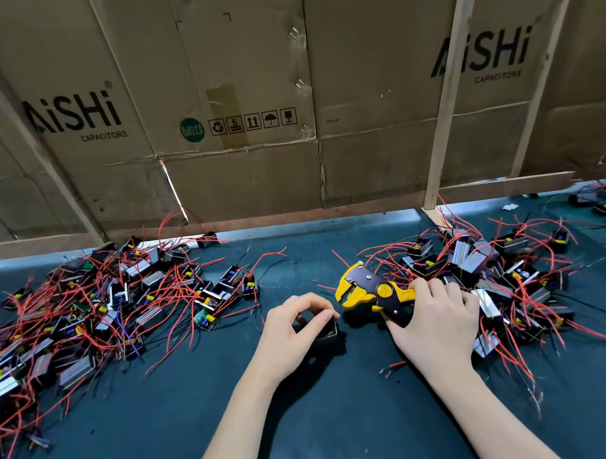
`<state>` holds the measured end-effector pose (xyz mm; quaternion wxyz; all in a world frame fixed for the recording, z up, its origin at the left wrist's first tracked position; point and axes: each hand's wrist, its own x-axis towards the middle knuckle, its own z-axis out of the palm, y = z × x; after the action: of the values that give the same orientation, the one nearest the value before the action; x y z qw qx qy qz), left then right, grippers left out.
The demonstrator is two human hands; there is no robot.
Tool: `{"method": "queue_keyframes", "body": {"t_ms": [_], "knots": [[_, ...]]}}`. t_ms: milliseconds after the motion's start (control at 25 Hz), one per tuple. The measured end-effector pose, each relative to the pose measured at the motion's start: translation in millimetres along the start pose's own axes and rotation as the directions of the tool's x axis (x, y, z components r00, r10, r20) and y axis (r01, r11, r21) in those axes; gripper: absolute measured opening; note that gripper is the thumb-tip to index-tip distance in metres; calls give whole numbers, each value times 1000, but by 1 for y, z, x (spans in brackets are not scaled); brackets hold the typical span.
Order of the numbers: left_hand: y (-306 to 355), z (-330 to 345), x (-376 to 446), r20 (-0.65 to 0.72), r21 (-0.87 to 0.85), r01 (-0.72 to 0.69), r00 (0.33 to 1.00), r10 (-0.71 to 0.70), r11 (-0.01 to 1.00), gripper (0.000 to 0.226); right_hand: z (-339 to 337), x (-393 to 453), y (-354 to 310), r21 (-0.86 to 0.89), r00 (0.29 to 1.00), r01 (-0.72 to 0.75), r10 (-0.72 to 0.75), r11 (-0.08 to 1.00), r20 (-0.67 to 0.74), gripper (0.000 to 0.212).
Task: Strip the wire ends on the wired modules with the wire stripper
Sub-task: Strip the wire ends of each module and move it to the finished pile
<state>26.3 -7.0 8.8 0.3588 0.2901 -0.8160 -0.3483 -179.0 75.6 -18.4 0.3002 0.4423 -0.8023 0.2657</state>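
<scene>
My left hand (296, 328) pinches a small black wired module (326, 332) that sits on the dark green mat (312, 413) in the middle. Just to its right, my right hand (438, 321) grips the handles of the yellow and black wire stripper (370, 289). The stripper's jaws point left toward the module, a short gap away. I cannot tell where the held module's wires run.
A big heap of modules with red wires (91, 316) lies on the left, another heap (512, 268) on the right and behind my right hand. A short red wire piece (394, 366) lies by my right wrist. Cardboard panels (244, 98) wall off the back.
</scene>
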Motion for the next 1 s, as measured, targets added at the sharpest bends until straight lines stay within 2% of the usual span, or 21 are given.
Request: {"method": "queue_keyframes", "body": {"t_ms": [120, 360, 480, 640, 1000], "knots": [[0, 4, 0, 4, 14, 17, 1000, -17, 1000, 13, 0, 0, 1, 9, 1000, 20, -20, 1000, 9, 53], [-6, 12, 2, -39, 43, 143, 989, -142, 989, 11, 2, -2, 0, 45, 997, 74, -75, 996, 16, 53], [-8, 9, 1, 3, 87, 186, 982, -187, 979, 8, 2, -2, 0, 38, 994, 105, -106, 994, 20, 52], [-12, 0, 1, 87, 132, 191, 975, -203, 973, 4, 0, -3, 0, 26, 991, 132, -132, 991, 23, 49], [-13, -1, 1, 74, 116, 188, 977, -198, 975, 13, -2, -2, -2, 32, 987, 157, -157, 987, 18, 44]]}}
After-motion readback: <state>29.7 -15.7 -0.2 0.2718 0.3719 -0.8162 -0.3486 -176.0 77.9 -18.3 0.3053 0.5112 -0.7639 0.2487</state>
